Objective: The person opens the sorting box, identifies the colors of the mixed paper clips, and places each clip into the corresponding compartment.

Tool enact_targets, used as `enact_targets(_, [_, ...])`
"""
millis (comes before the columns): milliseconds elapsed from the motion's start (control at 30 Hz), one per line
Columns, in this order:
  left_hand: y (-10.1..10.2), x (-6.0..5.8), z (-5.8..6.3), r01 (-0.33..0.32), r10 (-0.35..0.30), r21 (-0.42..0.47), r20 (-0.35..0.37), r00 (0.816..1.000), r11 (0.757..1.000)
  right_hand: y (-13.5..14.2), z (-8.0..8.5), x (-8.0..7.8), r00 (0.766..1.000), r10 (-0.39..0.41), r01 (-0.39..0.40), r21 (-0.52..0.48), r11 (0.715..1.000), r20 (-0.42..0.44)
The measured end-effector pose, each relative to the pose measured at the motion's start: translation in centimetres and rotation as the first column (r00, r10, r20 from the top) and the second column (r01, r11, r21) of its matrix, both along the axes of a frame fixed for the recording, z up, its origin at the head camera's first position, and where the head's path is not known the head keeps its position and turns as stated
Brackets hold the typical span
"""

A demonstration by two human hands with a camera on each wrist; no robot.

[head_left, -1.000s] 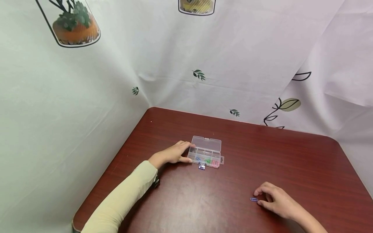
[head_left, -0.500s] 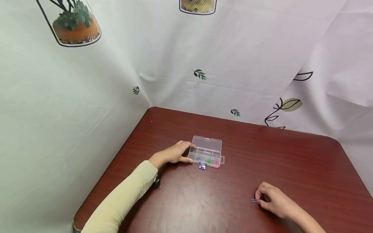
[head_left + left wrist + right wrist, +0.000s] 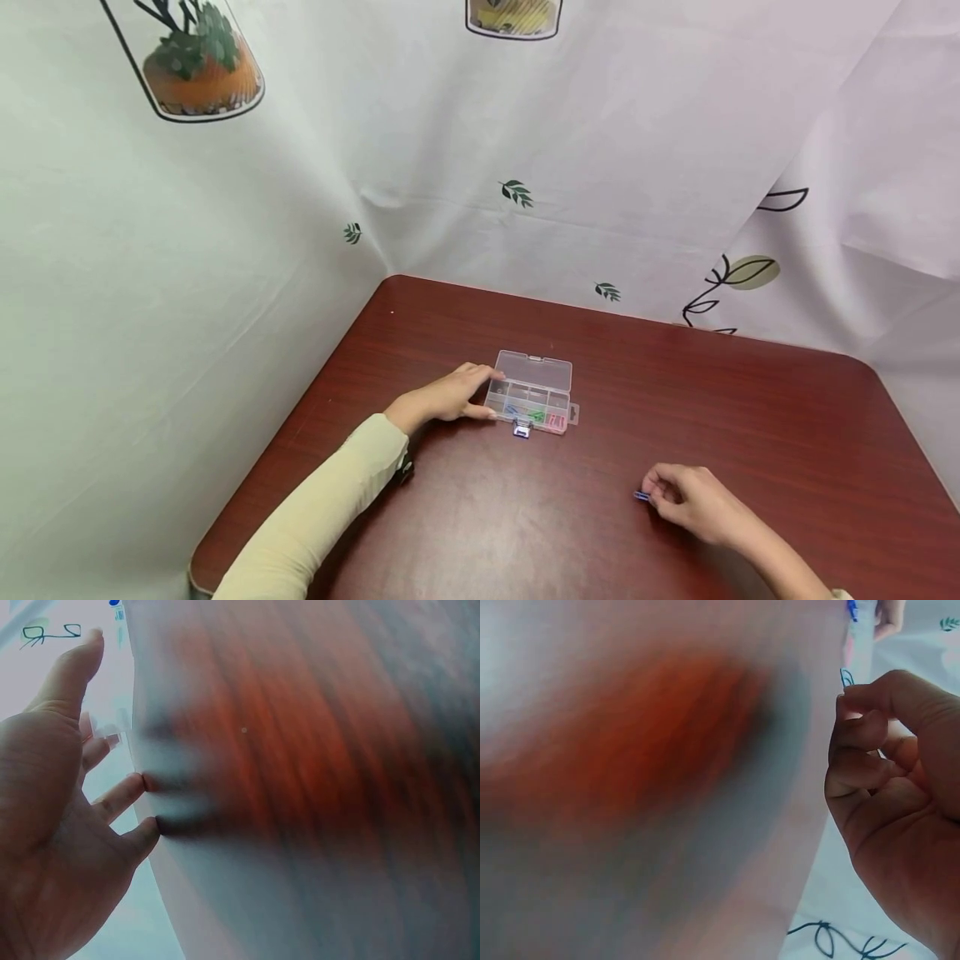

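Note:
My right hand [image 3: 697, 500] pinches a blue paper clip [image 3: 642, 496] between thumb and index fingertip, over the right half of the table. In the right wrist view the paper clip [image 3: 846, 677] pokes out past the fingertips. A clear plastic compartment box [image 3: 534, 372] lies with its lid back, left of the table's middle. My left hand [image 3: 453, 393] holds its left end, thumb at the front corner and index finger near the lid hinge. Inside, the front compartments hold blue clips [image 3: 512, 409], green clips [image 3: 536, 414] and pink clips [image 3: 557, 421].
A small clear and blue piece [image 3: 521, 429] juts from the box's front edge. A hanging tab [image 3: 573, 413] sticks out on the right. The dark red table [image 3: 712, 392] meets a white patterned curtain [image 3: 435, 150] at the back and left.
My right thumb and index finger have closed on the paper clip. The right hand has lifted it slightly and moved a little left, towards the back. My left hand stays on the box.

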State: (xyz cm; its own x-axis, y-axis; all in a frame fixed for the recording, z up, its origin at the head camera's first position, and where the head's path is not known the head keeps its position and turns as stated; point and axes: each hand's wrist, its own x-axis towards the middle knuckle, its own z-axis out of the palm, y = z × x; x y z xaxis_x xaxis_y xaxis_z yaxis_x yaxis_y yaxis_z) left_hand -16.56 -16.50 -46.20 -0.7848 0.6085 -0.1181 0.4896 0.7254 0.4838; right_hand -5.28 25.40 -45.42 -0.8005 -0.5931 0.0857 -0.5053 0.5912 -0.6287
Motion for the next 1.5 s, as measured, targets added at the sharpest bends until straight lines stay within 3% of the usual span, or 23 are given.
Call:
enact_targets(267, [0.0, -0.1, -0.3, 0.005, -0.005, 0.004, 0.002, 1.0, 1.0, -2.2, 1.3, -1.9, 0.998, -0.056, 0.058, 0.056, 0.997, -0.039])
enact_targets(533, [-0.1, -0.2, 0.3, 0.004, -0.004, -0.008, 0.017, 1.0, 1.0, -4.7, 2.0, -4.1, 0.998, -0.044, 0.046, 0.04, 0.998, -0.05])
enact_targets(833, [-0.2, -0.6, 0.3, 0.049, -0.047, 0.026, -0.054, 0.997, 0.998, -8.2, 2.7, -6.2, 0.995, -0.057, 0.056, -0.017, 0.998, -0.079])
enact_targets(1500, [-0.1, -0.4, 0.2, 0.035, -0.035, 0.018, -0.021, 0.999, 0.999, -14.2, 2.7, -9.3, 0.986, -0.156, 0.157, -0.014, 0.988, 0.052])
